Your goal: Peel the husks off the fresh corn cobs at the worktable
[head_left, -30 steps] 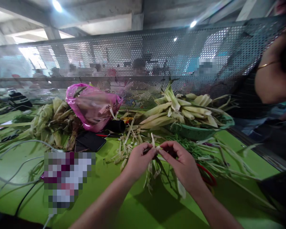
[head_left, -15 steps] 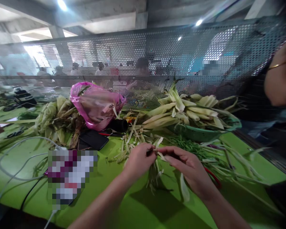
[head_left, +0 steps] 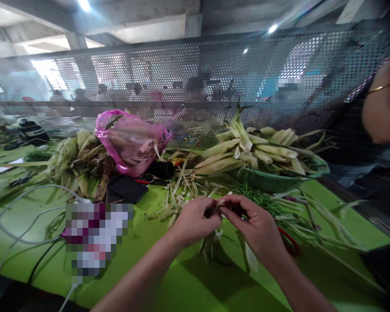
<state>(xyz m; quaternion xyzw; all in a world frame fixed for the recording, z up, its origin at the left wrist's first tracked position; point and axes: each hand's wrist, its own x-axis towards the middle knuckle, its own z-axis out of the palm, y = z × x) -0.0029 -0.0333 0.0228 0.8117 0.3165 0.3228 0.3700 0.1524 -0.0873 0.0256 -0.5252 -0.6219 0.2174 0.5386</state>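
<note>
My left hand [head_left: 195,220] is closed around a bundle of thin corn husk strips [head_left: 209,248], whose loose ends hang below the fist. Close against it, my right hand [head_left: 258,227] pinches at the top of the bundle, thumb and fingertips pressed together on a pale bit of husk [head_left: 221,203]. What exactly lies between the fingers is mostly hidden. A wider pale husk piece [head_left: 251,259] shows beneath the right hand. Behind both hands lie scattered husk scraps [head_left: 182,200], and a red curved handle [head_left: 289,242] sits beside the right wrist.
A green basin [head_left: 273,181] heaped with corn husks [head_left: 243,143] stands at back right, green strands [head_left: 258,197] before it. Left of centre are a pink plastic bag [head_left: 126,141], a black phone [head_left: 128,190] and cables [head_left: 29,242]. A perforated metal screen [head_left: 156,69] closes the back; another person's arm [head_left: 381,104] is at right.
My right hand has moved slightly left and up to meet the left hand. The pale strip end that stuck up between them is now mostly covered by the fingers.
</note>
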